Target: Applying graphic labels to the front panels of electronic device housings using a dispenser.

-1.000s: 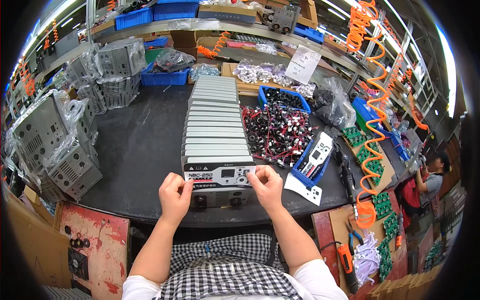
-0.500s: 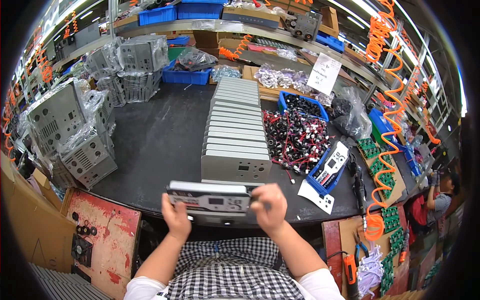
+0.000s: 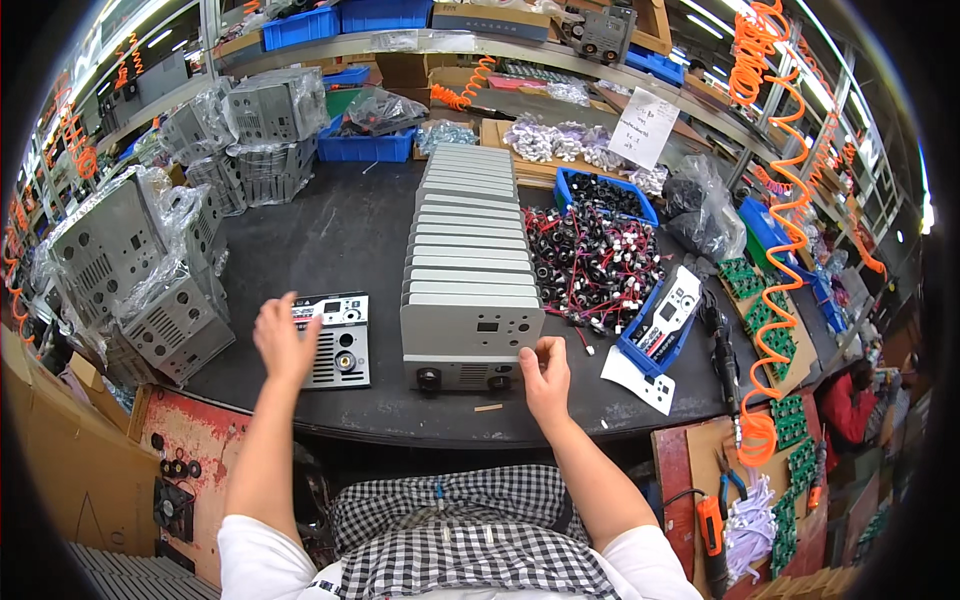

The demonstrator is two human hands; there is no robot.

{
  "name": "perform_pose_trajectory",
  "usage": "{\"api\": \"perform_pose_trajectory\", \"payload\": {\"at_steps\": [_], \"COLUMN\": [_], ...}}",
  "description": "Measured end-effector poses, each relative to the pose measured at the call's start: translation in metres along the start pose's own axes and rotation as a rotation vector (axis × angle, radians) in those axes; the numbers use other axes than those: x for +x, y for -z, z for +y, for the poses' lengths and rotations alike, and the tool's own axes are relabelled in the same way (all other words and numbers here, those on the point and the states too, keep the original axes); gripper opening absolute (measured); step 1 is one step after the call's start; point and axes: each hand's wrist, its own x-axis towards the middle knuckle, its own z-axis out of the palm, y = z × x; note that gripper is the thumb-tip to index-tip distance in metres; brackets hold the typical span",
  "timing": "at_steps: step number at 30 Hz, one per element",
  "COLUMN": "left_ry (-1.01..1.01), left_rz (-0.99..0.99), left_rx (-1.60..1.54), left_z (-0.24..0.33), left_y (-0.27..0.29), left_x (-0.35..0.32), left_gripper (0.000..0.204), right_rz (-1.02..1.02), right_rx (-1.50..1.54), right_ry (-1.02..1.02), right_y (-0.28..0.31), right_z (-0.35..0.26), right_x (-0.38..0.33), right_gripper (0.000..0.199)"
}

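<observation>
On the bench at the left lies a grey front panel with a black-and-white label (image 3: 345,345), its vents and a brass-centred socket showing. Over its left edge is my left hand (image 3: 284,338), fingers apart, the thumb touching or just above the panel. A long row of grey metal panels (image 3: 470,240) stands on edge in the middle. My right hand (image 3: 547,385) pinches the lower right corner of the nearest grey panel (image 3: 455,332), thumb in front. Two black round fittings (image 3: 429,379) show along that panel's foot; the fingertips behind it are hidden.
Plastic-wrapped grey panels (image 3: 150,270) are stacked at the left. To the right lie wired black connectors (image 3: 590,265), a blue tray of labels (image 3: 655,335), a loose white label (image 3: 640,382), a black screwdriver (image 3: 718,345) and an orange coiled hose (image 3: 775,300).
The labelled panel, held in both hands before, now lies on the bench at the left. My left hand has moved left with it; my right hand has moved to the row's nearest panel.
</observation>
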Motion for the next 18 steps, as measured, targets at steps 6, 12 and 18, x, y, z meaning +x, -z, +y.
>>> {"api": "perform_pose_trajectory", "payload": {"at_steps": [6, 12, 18], "left_ry": [0.062, 0.087, 0.123], "left_rz": [-0.270, -0.254, -0.287], "left_rx": [-0.917, -0.925, -0.987], "left_z": [0.113, 0.116, 0.113], "left_y": [-0.010, -0.009, -0.003], "left_x": [-0.091, -0.107, -0.108], "left_gripper": [0.032, 0.036, 0.034], "right_rz": [0.004, -0.108, 0.230], "right_rx": [0.005, -0.048, -0.900], "right_ry": [-0.015, 0.016, 0.447], "right_y": [0.001, 0.020, 0.140], "right_z": [-0.007, -0.010, -0.008], "right_x": [-0.002, -0.015, 0.093], "right_gripper": [0.032, 0.016, 0.041]}}
